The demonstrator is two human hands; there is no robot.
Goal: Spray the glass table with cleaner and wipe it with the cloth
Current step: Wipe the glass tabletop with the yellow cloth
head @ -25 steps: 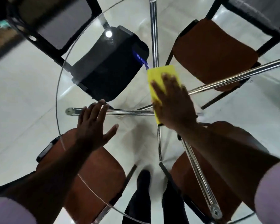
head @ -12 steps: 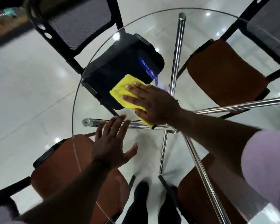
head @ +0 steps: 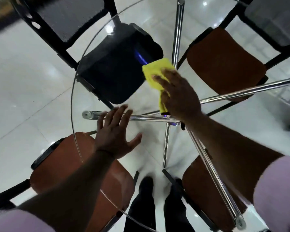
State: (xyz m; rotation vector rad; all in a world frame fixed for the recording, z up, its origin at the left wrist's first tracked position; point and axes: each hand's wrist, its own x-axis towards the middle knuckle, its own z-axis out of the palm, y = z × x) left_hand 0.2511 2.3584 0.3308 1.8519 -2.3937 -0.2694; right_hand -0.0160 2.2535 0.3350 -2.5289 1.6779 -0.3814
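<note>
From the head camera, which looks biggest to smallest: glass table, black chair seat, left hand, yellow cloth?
1. glass table
2. black chair seat
3. left hand and yellow cloth: unsure, the right hand covers part of the cloth.

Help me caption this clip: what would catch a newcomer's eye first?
The bright yellow cloth stands out, pressed under the right hand near the middle of the round glass table. The left hand lies spread flat on the glass nearer the left rim, and chrome legs and chair seats show through.
</note>
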